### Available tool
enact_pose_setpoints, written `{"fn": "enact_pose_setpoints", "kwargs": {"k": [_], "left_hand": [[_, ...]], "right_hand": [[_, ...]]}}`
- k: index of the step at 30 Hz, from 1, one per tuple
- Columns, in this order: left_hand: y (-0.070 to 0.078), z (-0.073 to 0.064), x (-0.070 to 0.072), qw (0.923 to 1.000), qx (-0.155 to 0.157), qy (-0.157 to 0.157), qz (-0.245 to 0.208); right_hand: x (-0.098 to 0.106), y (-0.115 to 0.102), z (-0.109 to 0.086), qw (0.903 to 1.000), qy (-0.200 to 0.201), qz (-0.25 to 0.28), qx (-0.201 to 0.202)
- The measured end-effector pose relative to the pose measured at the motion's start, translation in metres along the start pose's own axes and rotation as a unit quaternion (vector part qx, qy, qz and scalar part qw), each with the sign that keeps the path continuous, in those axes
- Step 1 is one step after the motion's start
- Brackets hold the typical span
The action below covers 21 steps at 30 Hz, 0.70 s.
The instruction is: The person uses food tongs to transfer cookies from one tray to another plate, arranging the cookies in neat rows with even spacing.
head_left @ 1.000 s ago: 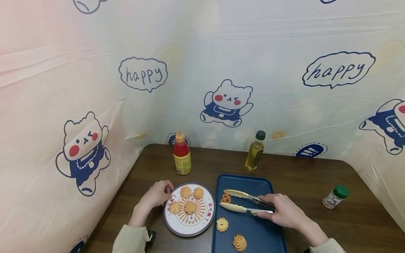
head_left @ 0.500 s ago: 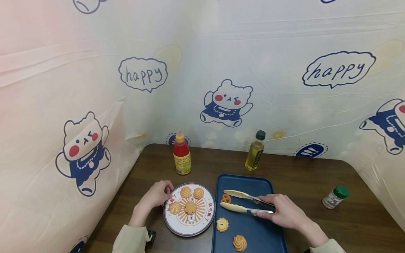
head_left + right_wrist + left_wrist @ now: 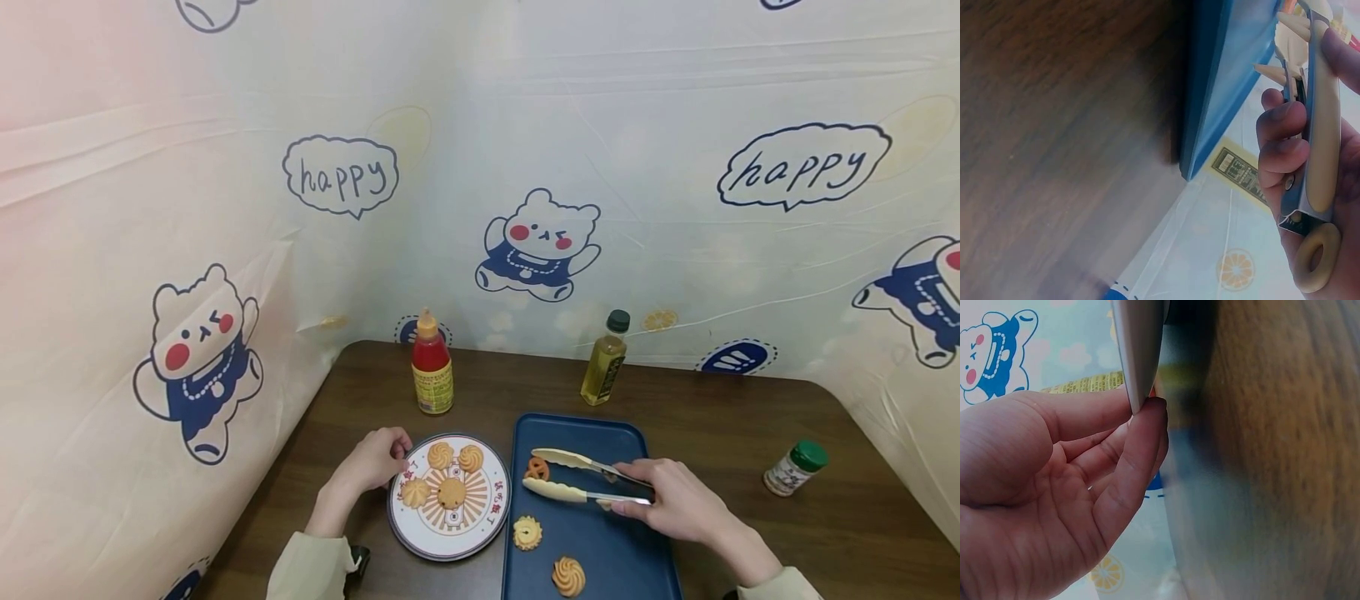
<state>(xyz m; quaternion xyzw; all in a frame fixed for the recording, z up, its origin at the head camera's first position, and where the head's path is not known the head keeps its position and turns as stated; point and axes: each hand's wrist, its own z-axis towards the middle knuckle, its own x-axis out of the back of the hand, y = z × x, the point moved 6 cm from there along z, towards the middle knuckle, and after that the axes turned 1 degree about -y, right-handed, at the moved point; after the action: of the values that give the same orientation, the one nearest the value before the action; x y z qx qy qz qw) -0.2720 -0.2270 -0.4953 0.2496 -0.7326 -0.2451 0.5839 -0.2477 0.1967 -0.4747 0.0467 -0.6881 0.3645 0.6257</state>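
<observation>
Plate [image 3: 454,542] with 4 cookies [image 3: 451,493], tray [image 3: 615,558] with pretzel [image 3: 537,469], 2 cookies [image 3: 568,577]

I lose the near end of the dark blue rectangular tray [image 3: 615,554] below the head view's bottom edge. The right hand [image 3: 675,502] hides the rear end of the cream-and-steel tongs [image 3: 557,490], and I can't tell whether they touch the brown pretzel [image 3: 537,471]. The small print on the yellow-labelled red bottle [image 3: 432,375] escapes me. In the left wrist view, the white round plate [image 3: 1139,353] runs past the top edge and the brown wooden surface [image 3: 1297,456] is partly blurred.
</observation>
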Motion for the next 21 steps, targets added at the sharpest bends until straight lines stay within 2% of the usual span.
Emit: {"fn": "enact_pose_setpoints", "kwargs": {"k": [8,21], "left_hand": [[0.003,-0.003,0.002,1.0,-0.005,-0.001,0.002],[-0.001,0.002,0.0,1.0,0.006,-0.005,-0.005]], "right_hand": [[0.003,-0.006,0.002,1.0,0.001,0.005,0.008],[0.003,-0.022,0.011,0.9994,-0.003,0.023,0.028]]}}
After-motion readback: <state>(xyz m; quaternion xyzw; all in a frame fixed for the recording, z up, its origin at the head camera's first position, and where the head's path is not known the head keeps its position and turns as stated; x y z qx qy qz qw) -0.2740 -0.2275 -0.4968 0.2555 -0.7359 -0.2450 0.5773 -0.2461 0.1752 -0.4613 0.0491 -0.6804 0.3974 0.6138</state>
